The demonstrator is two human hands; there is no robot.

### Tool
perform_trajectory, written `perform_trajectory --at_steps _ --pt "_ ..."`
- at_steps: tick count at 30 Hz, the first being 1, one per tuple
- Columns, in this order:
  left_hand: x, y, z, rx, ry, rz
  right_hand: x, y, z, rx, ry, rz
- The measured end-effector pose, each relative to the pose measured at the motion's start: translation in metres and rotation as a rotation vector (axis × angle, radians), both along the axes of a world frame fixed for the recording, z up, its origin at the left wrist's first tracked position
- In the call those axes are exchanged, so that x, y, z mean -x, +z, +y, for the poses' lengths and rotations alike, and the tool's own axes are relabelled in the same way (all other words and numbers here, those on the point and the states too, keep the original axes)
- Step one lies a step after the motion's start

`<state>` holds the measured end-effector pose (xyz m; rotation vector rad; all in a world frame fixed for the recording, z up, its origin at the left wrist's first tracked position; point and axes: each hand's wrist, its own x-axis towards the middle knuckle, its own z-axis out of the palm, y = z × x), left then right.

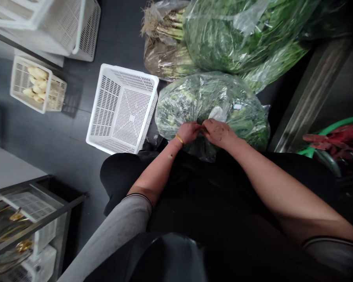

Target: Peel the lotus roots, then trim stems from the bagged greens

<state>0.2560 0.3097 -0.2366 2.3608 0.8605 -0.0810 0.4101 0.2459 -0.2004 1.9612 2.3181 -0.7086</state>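
Fingers of the left hand (189, 132) and right hand (219, 132) meet, pinching a bulging clear plastic bag (201, 94), apparently of leafy greens (254, 121), beneath them; a white rectangular perforated plastic basket (131, 113) stands left of them.

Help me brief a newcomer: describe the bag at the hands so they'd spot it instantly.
On the dark floor, find the open white basket left of centre. Right of it lies a clear bag of greens, where the left hand and right hand meet. Unlike the bagged greens beyond, it shows a small blue-and-white label.
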Motion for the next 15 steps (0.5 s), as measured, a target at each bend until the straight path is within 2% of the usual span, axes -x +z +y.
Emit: perform_trajectory --at_steps 3,7,11,15 --pt "0.002 0.000 0.003 0.016 -0.050 -0.021 0.001 0.002 0.002 0.027 0.102 -0.059" --pt "0.003 0.001 0.005 0.054 -0.026 -0.026 -0.003 -0.002 -0.003 0.010 0.122 -0.075" --pt "0.002 0.003 0.006 0.086 0.055 0.030 -0.011 0.000 -0.005 0.024 0.005 -0.045" --pt "0.000 0.003 0.005 0.092 0.077 0.057 -0.003 0.010 0.000 0.184 -0.122 -0.045"
